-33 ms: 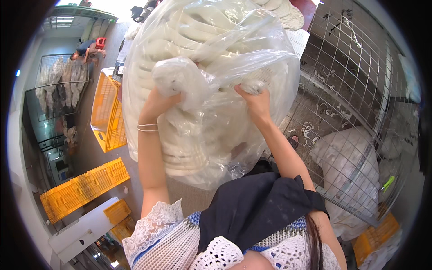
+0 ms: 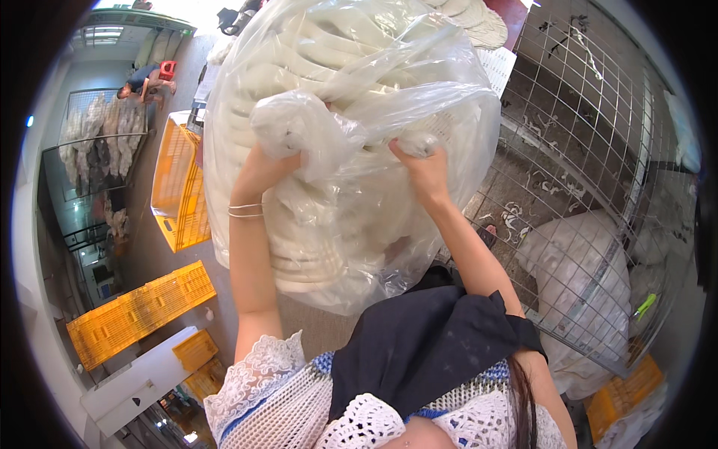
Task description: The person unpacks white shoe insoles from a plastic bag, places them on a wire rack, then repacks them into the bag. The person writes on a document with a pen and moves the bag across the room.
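Observation:
A large clear plastic bag (image 2: 351,217) bulges in front of me, packed with stacks of curved cream-white pieces (image 2: 307,262) whose kind I cannot make out through the film. My left hand (image 2: 263,172) is closed around a bunched part of the bag on its left side, and the gathered plastic puffs up above the fist. On the right, my right hand (image 2: 426,170) pinches another fold of the same bag, thumb pointing up and left. Slack film stretches between the two hands. The fingertips of both are partly hidden by the plastic.
Yellow crates (image 2: 179,187) stand along the left. A wire mesh frame (image 2: 576,150) rises on the right, with a filled whitish sack (image 2: 580,277) behind it. Round cream pieces (image 2: 475,22) lie stacked beyond the bag. Far left, a person (image 2: 146,81) bends near a red stool (image 2: 167,70).

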Demonstrator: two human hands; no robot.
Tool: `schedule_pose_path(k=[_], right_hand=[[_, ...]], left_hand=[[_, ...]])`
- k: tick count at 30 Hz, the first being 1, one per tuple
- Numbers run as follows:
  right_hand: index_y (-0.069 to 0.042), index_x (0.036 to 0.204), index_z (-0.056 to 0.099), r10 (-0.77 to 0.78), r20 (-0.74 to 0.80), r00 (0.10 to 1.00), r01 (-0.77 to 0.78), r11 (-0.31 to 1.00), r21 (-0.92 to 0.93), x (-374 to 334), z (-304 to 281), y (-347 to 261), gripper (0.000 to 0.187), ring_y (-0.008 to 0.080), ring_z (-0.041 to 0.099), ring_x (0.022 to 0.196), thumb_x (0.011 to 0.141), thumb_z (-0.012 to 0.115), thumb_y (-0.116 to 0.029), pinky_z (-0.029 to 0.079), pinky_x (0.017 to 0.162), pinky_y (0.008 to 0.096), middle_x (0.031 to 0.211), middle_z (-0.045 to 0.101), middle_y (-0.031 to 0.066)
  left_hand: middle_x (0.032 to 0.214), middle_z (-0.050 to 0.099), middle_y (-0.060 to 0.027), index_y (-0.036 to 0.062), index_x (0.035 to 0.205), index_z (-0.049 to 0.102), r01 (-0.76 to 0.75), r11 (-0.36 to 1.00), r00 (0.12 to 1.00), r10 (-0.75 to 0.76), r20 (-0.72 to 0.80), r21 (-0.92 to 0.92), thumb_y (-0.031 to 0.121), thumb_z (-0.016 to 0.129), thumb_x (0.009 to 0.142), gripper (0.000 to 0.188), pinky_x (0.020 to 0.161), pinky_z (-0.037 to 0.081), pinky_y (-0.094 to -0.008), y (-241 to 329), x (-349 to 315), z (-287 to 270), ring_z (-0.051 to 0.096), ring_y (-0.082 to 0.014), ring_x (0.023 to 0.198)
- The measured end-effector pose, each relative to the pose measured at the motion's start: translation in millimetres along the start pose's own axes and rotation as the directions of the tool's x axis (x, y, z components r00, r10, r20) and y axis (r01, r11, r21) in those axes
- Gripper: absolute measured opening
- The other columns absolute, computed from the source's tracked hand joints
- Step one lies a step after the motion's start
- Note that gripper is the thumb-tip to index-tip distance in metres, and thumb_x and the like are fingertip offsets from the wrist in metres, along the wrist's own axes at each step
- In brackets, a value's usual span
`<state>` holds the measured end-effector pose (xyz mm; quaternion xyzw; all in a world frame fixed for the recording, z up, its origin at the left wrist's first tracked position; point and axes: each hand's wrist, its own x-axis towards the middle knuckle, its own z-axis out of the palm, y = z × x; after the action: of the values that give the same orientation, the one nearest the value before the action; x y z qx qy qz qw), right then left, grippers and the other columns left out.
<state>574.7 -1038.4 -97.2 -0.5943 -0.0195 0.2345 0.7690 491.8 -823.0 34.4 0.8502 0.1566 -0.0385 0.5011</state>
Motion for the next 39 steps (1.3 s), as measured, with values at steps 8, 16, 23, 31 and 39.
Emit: schedule_pose_path(k=[8,16,23,31,39], right_hand=[[0.0,0.086,0.065,-0.233,-0.078,0.969,0.207,0.946,-0.25,-12,20,13,0.017,0.015,0.059,0.07,0.077,0.07,-0.013,0.045,0.065,0.0295,0.078,0.066,0.0098],[0.001,0.091,0.066,-0.057,-0.092,0.994,0.053,0.997,-0.047,-6,23,5,0.018,0.0123,0.057,0.074,0.08,0.068,-0.013,0.045,0.068,0.0291,0.082,0.065,0.0037],[0.001,0.095,0.066,0.021,-0.101,0.995,-0.024,0.999,-0.032,-11,24,-8,0.02,0.0121,0.057,0.079,0.081,0.067,-0.013,0.044,0.073,0.028,0.087,0.066,0.0036],[0.006,0.095,0.064,-0.018,-0.037,0.999,0.008,0.967,-0.253,-7,21,-23,0.024,0.0125,0.054,0.077,0.077,0.065,-0.01,0.044,0.071,0.029,0.086,0.066,0.0063],[0.007,0.093,0.063,-0.213,-0.048,0.976,0.202,0.965,-0.166,17,30,-3,0.026,0.0142,0.056,0.076,0.074,0.064,-0.01,0.045,0.069,0.03,0.082,0.065,0.0085]], left_hand=[[0.116,0.057,-0.0057,0.0008,0.126,0.048,0.051,0.996,0.998,-0.053,-0.026,-0.066,0.004,0.071,0.071,0.059,0.092,0.045,-0.0327,-19,-1,-5,0.053,-0.0167,0.107],[0.113,0.058,-0.0059,0.0012,0.126,0.048,-0.012,1.0,0.999,0.013,-0.034,0.015,0.01,0.074,0.07,0.062,0.088,0.045,-0.031,-5,2,-1,0.054,-0.0151,0.102],[0.114,0.059,-0.0076,0.0,0.124,0.05,0.057,0.997,0.998,-0.058,-0.025,-0.046,0.011,0.073,0.07,0.059,0.089,0.045,-0.0316,13,-3,2,0.054,-0.0161,0.102],[0.118,0.056,-0.0105,0.0005,0.124,0.05,0.044,0.999,0.997,-0.042,-0.061,0.028,0.008,0.071,0.07,0.058,0.095,0.041,-0.033,23,-6,6,0.052,-0.0206,0.109],[0.119,0.056,-0.0097,0.001,0.124,0.049,-0.032,1.0,0.998,0.032,-0.053,0.0,0.008,0.071,0.07,0.059,0.098,0.04,-0.0334,28,-1,7,0.051,-0.021,0.111]])
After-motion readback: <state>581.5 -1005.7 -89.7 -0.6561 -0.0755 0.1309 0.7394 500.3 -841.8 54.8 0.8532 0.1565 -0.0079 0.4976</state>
